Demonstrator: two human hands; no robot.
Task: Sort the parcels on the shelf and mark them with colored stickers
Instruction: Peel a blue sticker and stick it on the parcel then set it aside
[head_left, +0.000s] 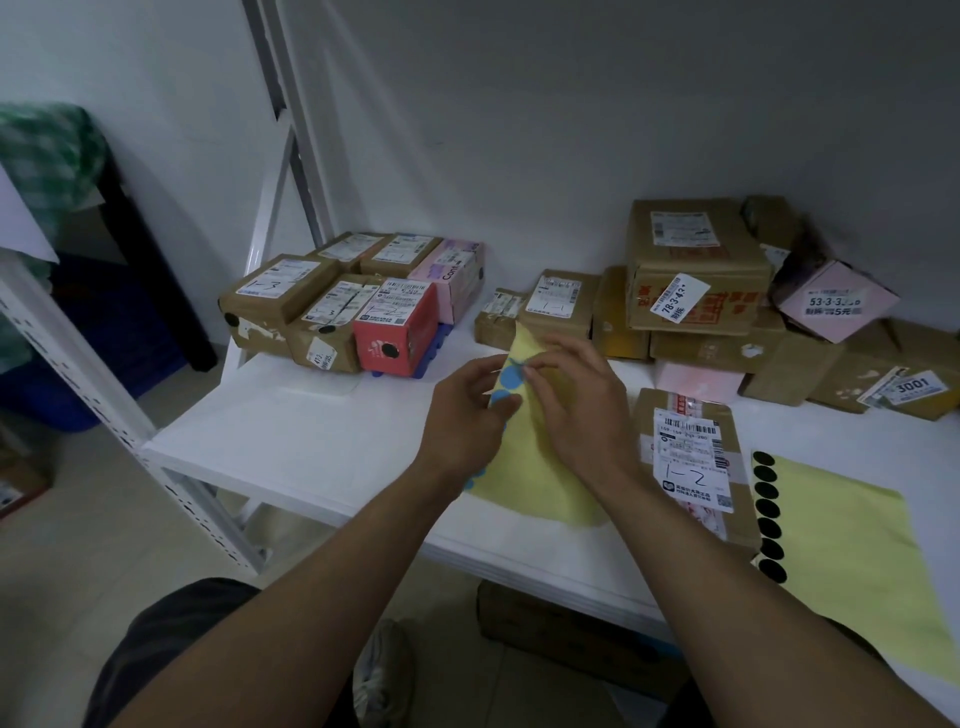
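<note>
Pale yellow backing sheet with blue round stickers was held up over the white metal shelf, lower end touching the board. Left hand gripped the sheet's left edge; right hand close beside it, fingertips pinching at one of the blue round stickers. Brown cardboard parcel marked "1-2" lay just right of the sheet. Second yellow sheet with black round stickers lay flat right of that parcel. Back left: tight cluster of brown parcels plus a red carton, several with black dots. Back right: loose pile of brown boxes, pink box tilted on top.
</note>
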